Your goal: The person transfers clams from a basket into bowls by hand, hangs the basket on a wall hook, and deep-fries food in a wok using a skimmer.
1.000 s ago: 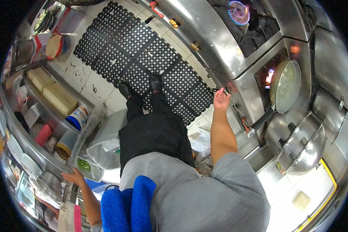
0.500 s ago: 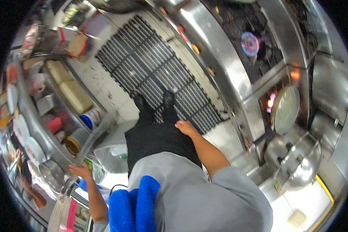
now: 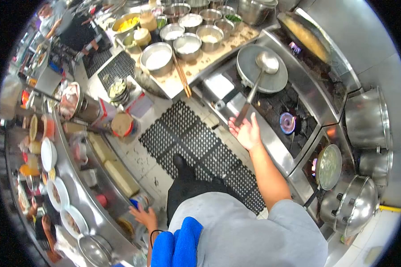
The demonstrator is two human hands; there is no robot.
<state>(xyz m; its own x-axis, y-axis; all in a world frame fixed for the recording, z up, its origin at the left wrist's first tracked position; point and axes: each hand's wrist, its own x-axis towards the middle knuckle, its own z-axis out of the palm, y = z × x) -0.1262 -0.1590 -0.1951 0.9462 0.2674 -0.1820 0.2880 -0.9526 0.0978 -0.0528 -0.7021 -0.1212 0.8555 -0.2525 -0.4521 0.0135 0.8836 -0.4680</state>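
My right hand (image 3: pixel 246 135) reaches over the front edge of the stove, palm up and fingers apart. The dark handle end of a ladle (image 3: pixel 266 62) lies between its thumb and fingers, which are not wrapped round it. The ladle's metal bowl rests in a wide grey pan (image 3: pixel 247 66) on the stove. My left hand (image 3: pixel 145 216) is low at my side with its fingers spread, holding nothing. Close to it is a container with a blue label (image 3: pixel 138 200) under the counter on the left.
A lit burner (image 3: pixel 287 123) stands bare beside the pan. Nearer me, a pan of pale liquid (image 3: pixel 329 167) sits over flame. Steel bowls (image 3: pixel 187 46) and chopsticks (image 3: pixel 182 75) crowd the far table. White plates (image 3: pixel 59 194) line the left counter. A co-worker (image 3: pixel 67 29) stands far left.
My view has swung up to the far table and stove. My right hand has gone from my apron out to the ladle handle. My left hand has left the left counter's edge.
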